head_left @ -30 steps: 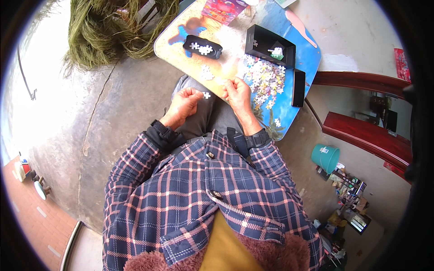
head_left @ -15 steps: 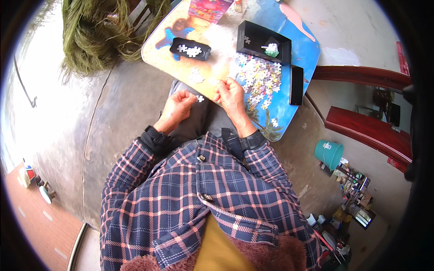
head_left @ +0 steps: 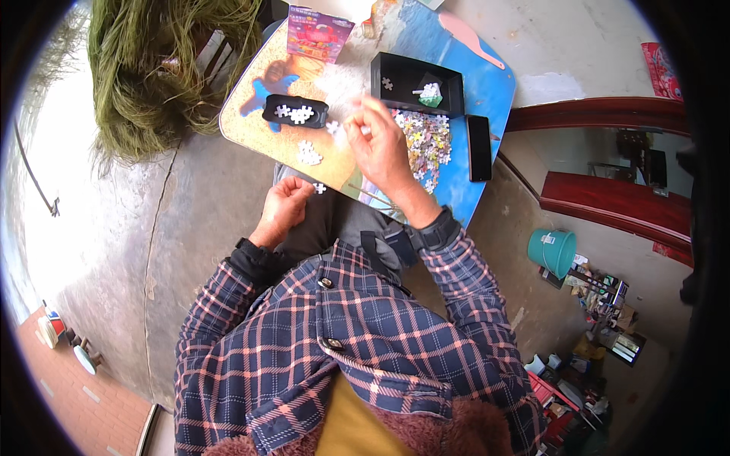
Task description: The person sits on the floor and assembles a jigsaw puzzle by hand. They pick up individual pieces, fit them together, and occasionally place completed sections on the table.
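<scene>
Piece [head_left: 320, 188], jigsaw type, whitish, knobbed, small; pinched at fingertips of left hand [head_left: 284, 209], sticking out on their right side, near lower edge of printed tabletop [head_left: 255, 137]. Knobs on several sides; too small to tell a long axis. Right hand [head_left: 384, 148] well apart from left, higher and to the right, over tabletop, fingers curled and blurred; cannot tell whether gripping anything. Beyond left hand: loose cluster of white pieces [head_left: 309, 153]. Right of right hand: mixed-colour pile [head_left: 430, 144]. Farther: black tray [head_left: 320, 120] with white pieces inside, long axis roughly left-right; open black box [head_left: 407, 78] beyond pile.
</scene>
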`<action>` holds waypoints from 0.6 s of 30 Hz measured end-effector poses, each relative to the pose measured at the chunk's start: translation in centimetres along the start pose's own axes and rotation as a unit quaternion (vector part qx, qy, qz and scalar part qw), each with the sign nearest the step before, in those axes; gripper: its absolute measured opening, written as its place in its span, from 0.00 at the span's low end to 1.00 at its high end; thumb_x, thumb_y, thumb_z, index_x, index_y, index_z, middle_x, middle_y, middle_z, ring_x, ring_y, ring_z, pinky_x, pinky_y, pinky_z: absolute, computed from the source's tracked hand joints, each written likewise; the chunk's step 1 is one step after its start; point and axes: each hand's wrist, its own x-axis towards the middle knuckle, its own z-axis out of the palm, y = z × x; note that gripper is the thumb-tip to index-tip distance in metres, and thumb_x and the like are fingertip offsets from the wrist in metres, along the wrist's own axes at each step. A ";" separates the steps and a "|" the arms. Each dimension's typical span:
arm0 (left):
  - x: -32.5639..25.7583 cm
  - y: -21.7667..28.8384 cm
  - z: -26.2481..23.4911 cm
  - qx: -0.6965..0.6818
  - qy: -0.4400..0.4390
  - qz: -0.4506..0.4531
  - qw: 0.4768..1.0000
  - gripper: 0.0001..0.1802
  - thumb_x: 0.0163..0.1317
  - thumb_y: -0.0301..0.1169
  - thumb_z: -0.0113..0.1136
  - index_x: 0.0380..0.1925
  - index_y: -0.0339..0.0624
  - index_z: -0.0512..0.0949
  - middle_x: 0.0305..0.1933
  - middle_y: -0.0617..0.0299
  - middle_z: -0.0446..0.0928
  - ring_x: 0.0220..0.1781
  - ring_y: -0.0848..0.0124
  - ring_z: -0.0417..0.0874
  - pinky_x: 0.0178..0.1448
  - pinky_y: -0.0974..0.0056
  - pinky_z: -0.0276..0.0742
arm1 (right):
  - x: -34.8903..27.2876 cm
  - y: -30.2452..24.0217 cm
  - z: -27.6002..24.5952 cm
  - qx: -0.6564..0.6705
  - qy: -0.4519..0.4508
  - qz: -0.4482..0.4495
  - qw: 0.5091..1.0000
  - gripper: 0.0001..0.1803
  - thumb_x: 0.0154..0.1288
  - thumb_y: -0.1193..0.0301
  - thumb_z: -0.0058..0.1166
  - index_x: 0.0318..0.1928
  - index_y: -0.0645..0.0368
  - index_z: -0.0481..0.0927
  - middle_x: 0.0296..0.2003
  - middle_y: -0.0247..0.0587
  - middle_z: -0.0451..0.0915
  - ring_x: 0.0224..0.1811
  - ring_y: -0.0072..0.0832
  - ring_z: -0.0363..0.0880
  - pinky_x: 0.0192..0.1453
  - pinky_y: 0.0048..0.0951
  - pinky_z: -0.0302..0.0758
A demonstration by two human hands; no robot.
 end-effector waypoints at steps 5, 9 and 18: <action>-0.1 0.0 0.2 -0.007 0.003 0.006 1.000 0.06 0.66 0.31 0.59 0.31 0.44 0.74 0.15 0.74 0.65 0.10 0.83 0.57 0.15 0.74 0.49 | 6.6 -2.2 -0.8 -0.093 0.057 -0.167 0.980 0.05 0.59 0.73 0.56 0.32 0.59 0.75 0.60 0.54 0.70 0.46 0.47 0.81 0.46 0.38 0.79; -0.4 0.1 0.1 -0.020 -0.004 0.004 1.000 0.06 0.66 0.30 0.58 0.32 0.43 0.73 0.16 0.74 0.67 0.11 0.83 0.60 0.15 0.75 0.51 | 10.5 -2.3 -0.7 -0.112 0.030 -0.167 0.979 0.07 0.60 0.70 0.56 0.30 0.59 0.74 0.61 0.52 0.70 0.34 0.43 0.83 0.40 0.38 0.80; -0.5 0.0 0.3 -0.013 -0.002 0.008 1.000 0.06 0.66 0.31 0.58 0.31 0.43 0.74 0.18 0.73 0.68 0.11 0.83 0.59 0.15 0.74 0.51 | 10.8 0.6 1.2 -0.251 0.028 -0.187 0.949 0.05 0.60 0.76 0.55 0.33 0.66 0.74 0.46 0.49 0.73 0.38 0.47 0.80 0.39 0.39 0.78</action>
